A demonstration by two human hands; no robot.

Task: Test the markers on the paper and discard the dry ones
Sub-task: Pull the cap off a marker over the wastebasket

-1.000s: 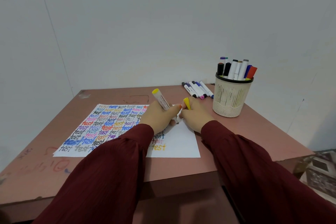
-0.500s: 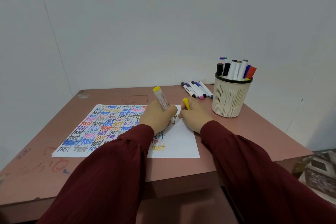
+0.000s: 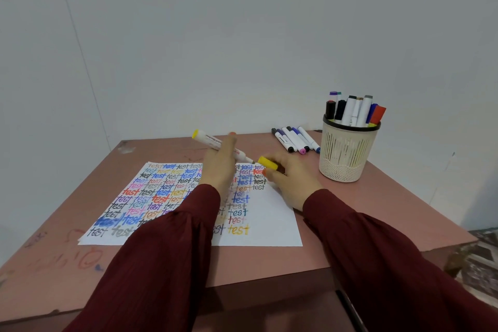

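Observation:
My left hand (image 3: 219,167) grips a white marker with a yellow end (image 3: 208,140), held nearly level above the paper, its bare tip pointing right. My right hand (image 3: 289,182) pinches the yellow cap (image 3: 267,163) just beyond that tip; cap and tip are slightly apart. Under both hands lies the white paper (image 3: 272,221), covered in many coloured "test" words, the latest a yellow one near its bottom edge.
A cream mesh cup (image 3: 347,153) holding several markers stands at the right back of the brown table (image 3: 363,210). Several capped markers (image 3: 295,140) lie in a row left of the cup. The table's left front carries scribbles.
My left hand lifted the marker off the paper and tipped it from upright to nearly level. The right hand brought the yellow cap up to the marker's tip.

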